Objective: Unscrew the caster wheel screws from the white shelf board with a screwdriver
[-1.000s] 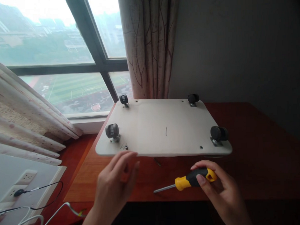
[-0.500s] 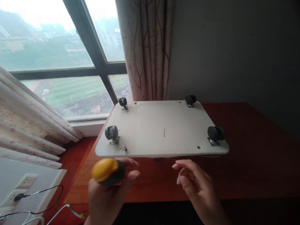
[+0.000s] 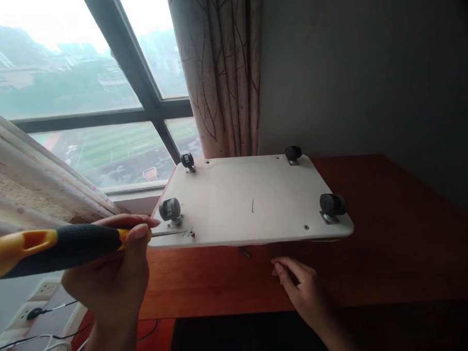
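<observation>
A white board (image 3: 235,196) lies on the red-brown table with four black casters pointing up, among them the near left caster (image 3: 170,210) and the near right caster (image 3: 332,205). My left hand (image 3: 114,263) is wrapped round a yellow and black screwdriver (image 3: 82,247), held almost level. Its metal shaft reaches over the board's near left corner, its tip beside a small screw (image 3: 192,233). Over the table in front of the board is my right hand (image 3: 298,281), thumb and fingertips pressed together; what they hold, if anything, is too small to name.
The wooden table (image 3: 395,230) extends to the right of the board. A window, a patterned curtain (image 3: 225,72) and a grey wall stand behind. At the lower left are sockets with a black plug (image 3: 34,313) and white cables (image 3: 51,349).
My left hand has moved left, and the screwdriver has swung so its shaft lies across the board's near left corner. The thumb and fingers of my right hand have closed together.
</observation>
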`<state>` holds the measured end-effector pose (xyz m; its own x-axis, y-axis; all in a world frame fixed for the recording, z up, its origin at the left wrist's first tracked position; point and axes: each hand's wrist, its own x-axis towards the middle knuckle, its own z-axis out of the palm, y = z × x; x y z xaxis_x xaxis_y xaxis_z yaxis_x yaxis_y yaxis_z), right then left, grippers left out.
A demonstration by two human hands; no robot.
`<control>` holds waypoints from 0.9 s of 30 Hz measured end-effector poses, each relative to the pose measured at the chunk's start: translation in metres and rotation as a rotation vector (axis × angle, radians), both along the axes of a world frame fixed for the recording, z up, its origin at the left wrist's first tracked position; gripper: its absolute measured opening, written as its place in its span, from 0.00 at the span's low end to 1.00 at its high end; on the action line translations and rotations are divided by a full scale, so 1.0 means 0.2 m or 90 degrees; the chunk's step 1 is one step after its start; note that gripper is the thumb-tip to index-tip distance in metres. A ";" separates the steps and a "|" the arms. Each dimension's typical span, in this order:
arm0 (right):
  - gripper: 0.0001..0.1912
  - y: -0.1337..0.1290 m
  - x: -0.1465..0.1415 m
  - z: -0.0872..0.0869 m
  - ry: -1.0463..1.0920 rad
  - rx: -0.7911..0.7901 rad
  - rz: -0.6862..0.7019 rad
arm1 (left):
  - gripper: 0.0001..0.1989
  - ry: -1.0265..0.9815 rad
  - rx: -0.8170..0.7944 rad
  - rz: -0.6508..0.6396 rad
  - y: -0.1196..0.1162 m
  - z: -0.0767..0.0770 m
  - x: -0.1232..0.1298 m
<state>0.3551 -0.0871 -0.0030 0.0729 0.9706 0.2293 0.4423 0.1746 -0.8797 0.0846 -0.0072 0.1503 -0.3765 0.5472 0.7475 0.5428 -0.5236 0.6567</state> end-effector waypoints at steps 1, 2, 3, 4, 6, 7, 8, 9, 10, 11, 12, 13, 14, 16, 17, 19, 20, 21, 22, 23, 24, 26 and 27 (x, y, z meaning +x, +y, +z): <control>0.16 0.00 0.00 0.00 -0.006 0.002 0.000 | 0.08 -0.003 0.002 0.000 0.00 -0.01 0.01; 0.16 0.00 0.00 0.00 -0.012 0.005 0.001 | 0.08 -0.008 0.007 -0.001 0.00 -0.01 0.01; 0.16 0.01 0.00 0.00 -0.017 0.007 0.003 | 0.08 -0.013 0.012 -0.005 0.01 -0.01 0.01; 0.16 0.01 0.01 0.00 -0.022 0.010 0.006 | 0.08 -0.018 0.017 -0.012 0.01 -0.02 0.02; 0.17 0.01 0.01 0.00 -0.027 0.015 0.013 | 0.07 -0.020 0.017 -0.017 0.01 -0.01 0.02; 0.17 0.01 0.01 0.00 -0.027 0.018 0.017 | 0.07 -0.019 0.013 -0.015 0.01 -0.01 0.02; 0.17 0.01 0.01 0.00 -0.027 0.019 0.016 | 0.07 -0.016 0.011 -0.013 0.01 -0.01 0.02; 0.17 0.01 0.01 0.00 -0.026 0.019 0.014 | 0.07 -0.014 0.011 -0.012 0.01 0.00 0.02; 0.16 0.01 0.01 0.00 -0.025 0.019 0.015 | 0.08 -0.014 0.010 -0.011 0.01 0.00 0.02; 0.16 0.01 0.01 0.00 -0.024 0.018 0.014 | 0.08 -0.013 0.010 -0.011 0.01 0.00 0.02; 0.16 0.01 0.01 0.00 -0.023 0.017 0.015 | 0.08 -0.012 0.005 -0.011 0.01 0.00 0.02; 0.16 0.01 0.01 0.00 -0.022 0.016 0.017 | 0.07 -0.013 -0.003 -0.012 0.01 0.00 0.02; 0.16 0.01 0.01 0.00 -0.021 0.015 0.021 | 0.07 -0.016 -0.010 -0.009 0.01 -0.01 0.02; 0.16 0.01 0.01 0.00 -0.017 0.014 0.024 | 0.07 -0.024 -0.014 -0.009 0.01 -0.01 0.02; 0.16 0.01 0.01 0.01 -0.015 0.013 0.022 | 0.07 -0.026 -0.011 -0.011 0.01 -0.01 0.02; 0.15 0.01 0.01 0.01 -0.012 0.009 0.019 | 0.07 -0.025 -0.001 -0.011 0.02 -0.01 0.02; 0.15 0.00 0.01 0.01 -0.013 0.008 0.020 | 0.08 -0.022 0.001 -0.011 0.02 -0.01 0.02; 0.15 0.00 0.01 0.01 -0.014 0.006 0.023 | 0.08 -0.018 -0.003 -0.008 0.03 -0.01 0.02; 0.15 0.00 0.01 0.01 -0.016 0.006 0.026 | 0.08 -0.012 -0.008 -0.001 0.03 -0.01 0.02; 0.15 0.00 0.01 0.01 -0.017 0.006 0.032 | 0.08 -0.008 -0.014 0.004 0.04 -0.01 0.02; 0.15 0.00 0.01 0.01 -0.016 0.006 0.032 | 0.09 -0.004 -0.021 0.007 0.04 -0.02 0.01; 0.14 0.01 0.01 0.01 -0.015 0.004 0.032 | 0.09 0.000 -0.035 0.004 0.04 -0.02 0.01; 0.14 0.00 0.01 0.01 -0.015 0.005 0.030 | 0.09 0.000 -0.039 0.000 0.05 -0.02 0.00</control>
<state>0.3566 -0.0861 -0.0014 0.0211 0.9711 0.2377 0.4532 0.2026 -0.8681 0.0849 0.0018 0.1455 -0.3768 0.5915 0.7129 0.5431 -0.4824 0.6873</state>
